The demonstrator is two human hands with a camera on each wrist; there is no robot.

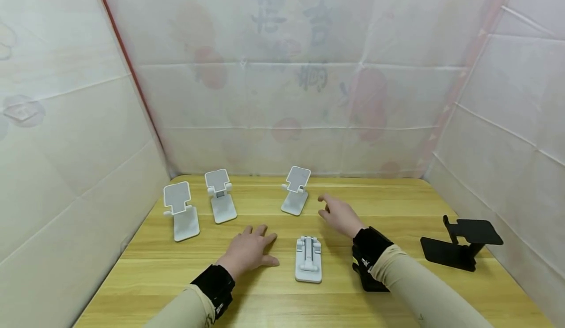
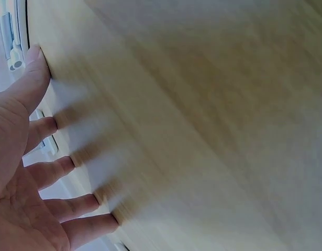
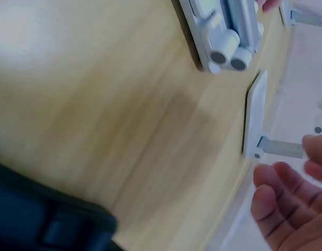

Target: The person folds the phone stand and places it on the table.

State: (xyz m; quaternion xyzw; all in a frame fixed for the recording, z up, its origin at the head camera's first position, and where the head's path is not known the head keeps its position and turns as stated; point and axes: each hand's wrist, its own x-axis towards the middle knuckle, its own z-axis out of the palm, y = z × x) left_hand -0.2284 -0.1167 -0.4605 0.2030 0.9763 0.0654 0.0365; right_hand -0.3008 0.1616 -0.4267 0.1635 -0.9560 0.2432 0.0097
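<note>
My left hand [image 1: 248, 249] is spread over the wooden table, and in the left wrist view its fingertips [image 2: 109, 224] are right at the tabletop. A folded white phone stand [image 1: 308, 260] lies flat to the right of that hand. My right hand [image 1: 340, 215] is beyond the folded stand, its fingers loosely bent and holding nothing. Left of the right hand, an unfolded white phone stand [image 1: 294, 201] stands upright. A black stand [image 1: 370, 280] is partly hidden beneath my right wrist.
Two more unfolded white phone stands, one [image 1: 186, 224] at the far left and one [image 1: 224, 207] beside it, face me. At the right, an unfolded black stand [image 1: 448, 252] is near the table edge. Pale sheets [image 1: 273, 97] wall in the table [image 1: 273, 306] at the back and sides.
</note>
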